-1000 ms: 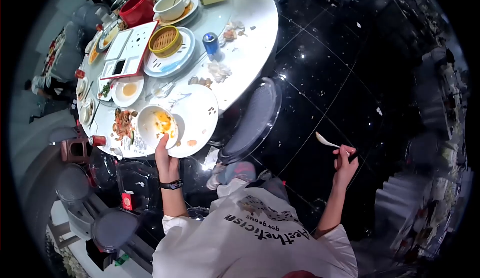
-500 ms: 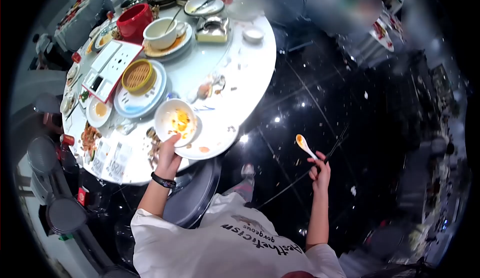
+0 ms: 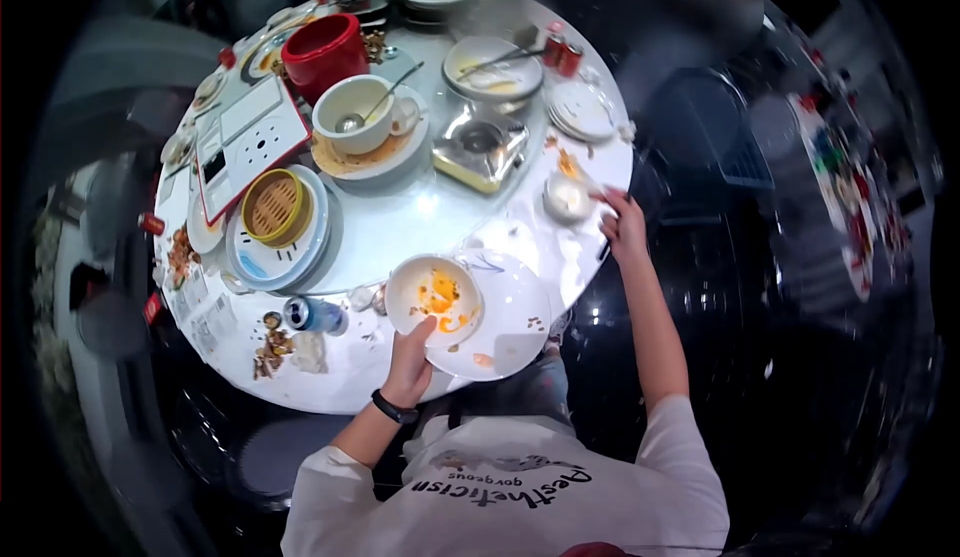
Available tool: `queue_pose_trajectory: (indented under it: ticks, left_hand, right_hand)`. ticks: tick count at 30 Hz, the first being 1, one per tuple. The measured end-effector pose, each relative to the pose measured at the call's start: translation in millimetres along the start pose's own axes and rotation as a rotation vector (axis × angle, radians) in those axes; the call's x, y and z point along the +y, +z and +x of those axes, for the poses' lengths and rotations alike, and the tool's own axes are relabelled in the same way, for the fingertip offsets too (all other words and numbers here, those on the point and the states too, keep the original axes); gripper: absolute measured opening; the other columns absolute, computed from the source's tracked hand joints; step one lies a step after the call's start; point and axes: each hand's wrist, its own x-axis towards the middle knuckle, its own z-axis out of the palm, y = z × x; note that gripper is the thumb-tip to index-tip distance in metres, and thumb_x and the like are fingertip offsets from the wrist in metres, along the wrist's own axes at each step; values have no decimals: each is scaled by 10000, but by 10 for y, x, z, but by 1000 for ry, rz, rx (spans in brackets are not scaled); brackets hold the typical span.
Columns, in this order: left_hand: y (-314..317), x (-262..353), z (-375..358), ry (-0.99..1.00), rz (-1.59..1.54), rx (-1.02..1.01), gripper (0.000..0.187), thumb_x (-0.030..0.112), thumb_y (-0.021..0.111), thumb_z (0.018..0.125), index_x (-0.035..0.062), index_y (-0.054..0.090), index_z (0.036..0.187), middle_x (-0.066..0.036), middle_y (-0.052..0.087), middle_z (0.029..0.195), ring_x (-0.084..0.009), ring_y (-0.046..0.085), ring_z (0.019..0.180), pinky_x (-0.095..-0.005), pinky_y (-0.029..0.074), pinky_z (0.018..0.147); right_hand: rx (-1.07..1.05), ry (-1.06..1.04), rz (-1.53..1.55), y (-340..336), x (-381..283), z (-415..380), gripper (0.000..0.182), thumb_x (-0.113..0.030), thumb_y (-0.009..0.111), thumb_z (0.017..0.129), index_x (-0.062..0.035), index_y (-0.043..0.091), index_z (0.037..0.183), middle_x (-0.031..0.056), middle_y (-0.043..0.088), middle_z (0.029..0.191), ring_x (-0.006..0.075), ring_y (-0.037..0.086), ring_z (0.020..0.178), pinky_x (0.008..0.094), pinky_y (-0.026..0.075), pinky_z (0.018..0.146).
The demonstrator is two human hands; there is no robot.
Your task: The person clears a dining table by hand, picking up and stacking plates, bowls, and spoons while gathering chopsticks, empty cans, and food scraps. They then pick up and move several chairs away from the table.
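The soiled bowl (image 3: 434,298) sits near the tabletop's (image 3: 420,222) edge closest to the person, overlapping the left rim of a large white plate (image 3: 505,319). It is round, so it has no long axis; its mouth faces up, showing orange sauce smeared inside. The left hand (image 3: 411,362) grips the bowl's near rim, thumb hooked over the edge onto the inside, the other fingers hidden below. A dark band circles that wrist.

Just left of the bowl a blue can (image 3: 306,314) lies on its side, its long axis running roughly left to right, with crumpled scraps and dark food bits beside it. Farther from the bowl, up and to the left, a yellow bamboo steamer (image 3: 272,207) stands on a blue-rimmed plate. Beyond the bowl toward the tabletop's middle, a white soup tureen (image 3: 355,115) holds a ladle whose handle slants up to the right, and a red pot (image 3: 323,52) stands behind it. A square metal dish (image 3: 478,145) lies to the right of the tureen.

Well right of the bowl, the right hand (image 3: 624,225) reaches to the tabletop's right edge, fingers drawn together beside a small white cup (image 3: 566,197). Thin dark sticks show by this hand, but the blur hides whether it pinches them.
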Motion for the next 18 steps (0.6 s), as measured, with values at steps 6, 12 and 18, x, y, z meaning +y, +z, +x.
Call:
queue_pose_trajectory:
  ticks: [6,12,18]
  left_hand:
    - [1172,-683,887,208,-197,358,426,25,517,875,-17,391,1280,-127,515,1217,-225,537,1086,-329,450,924]
    - [2132,-996,1536,351,-362,644,421,26,516,878,-26,387,1276,-138,516,1208,-233,542,1072,-338,455,917]
    - [2780,-1232,1949,390,-386,761,399,34,539,876,-22,421,1254,-130,531,1194,-218,551,1054,-325,459,900]
  right_hand:
    - [-342,192,-99,1077,-247,3349,181,-93,514,839,-35,478,1007,158,656,874,89,313,353,245,228,309]
    - [-567,136,-885,1491,-63,4848,369,-259,573,813,-17,493,1080,192,652,924,198,545,485,335,424,405]
    - [-705,-589,-1892,1815,-527,4971,523,-406,598,786,-66,507,1173,236,523,1166,389,551,1039,477,466,846]
